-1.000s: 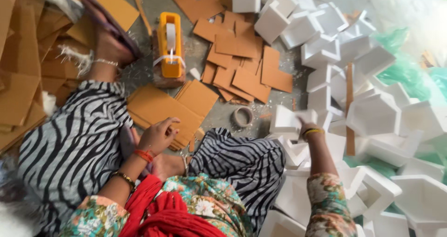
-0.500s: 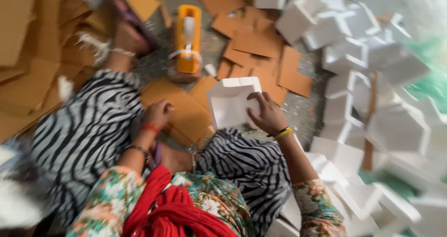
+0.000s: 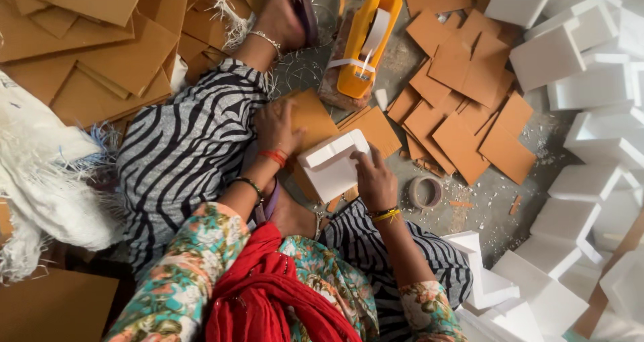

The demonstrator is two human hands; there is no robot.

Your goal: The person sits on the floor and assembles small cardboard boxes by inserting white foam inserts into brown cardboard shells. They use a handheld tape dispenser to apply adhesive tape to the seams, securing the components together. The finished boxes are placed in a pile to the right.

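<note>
I sit on the floor with my legs in zebra-striped trousers. My right hand (image 3: 373, 179) grips a white foam corner block (image 3: 332, 164) in front of my lap. My left hand (image 3: 276, 126) rests with its fingers on a brown cardboard piece (image 3: 314, 117) that lies under the block. An orange tape dispenser (image 3: 365, 40) stands just beyond them, by my left foot.
Small brown cardboard rectangles (image 3: 463, 114) are scattered to the right of the dispenser. Several white foam blocks (image 3: 590, 114) are heaped along the right side. Large cardboard sheets (image 3: 87, 40) lie at the left, with a white sack (image 3: 47, 181). A tape roll (image 3: 425, 191) lies near my right hand.
My right hand picked a foam block from the pile at the right and brought it to the cardboard in front of me. My left hand stayed on the cardboard.
</note>
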